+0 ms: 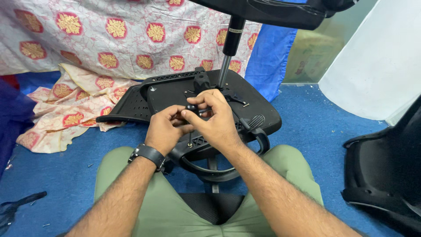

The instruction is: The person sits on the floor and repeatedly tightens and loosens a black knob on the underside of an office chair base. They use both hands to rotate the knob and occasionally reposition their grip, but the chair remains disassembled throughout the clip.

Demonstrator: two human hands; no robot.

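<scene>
An upturned black office chair seat [258, 116] lies on the blue carpet in front of my knees, its underside facing up. A gas-lift column [228, 55] rises from its middle to a black chair base at the top edge. My left hand [165, 131], with a black watch on the wrist, and my right hand [215, 117] meet over the seat's underside. Together the fingertips pinch a small black knob-like part [191, 108]. A screw [190, 144] stands in the plastic just below my hands.
A white cloth with red and gold medallions [87, 52] hangs behind and spills onto the floor at left. Blue fabric [272, 57] hangs at the back. Another black chair part [386, 171] sits at right. A white panel [377, 66] leans at upper right. Small screws dot the carpet.
</scene>
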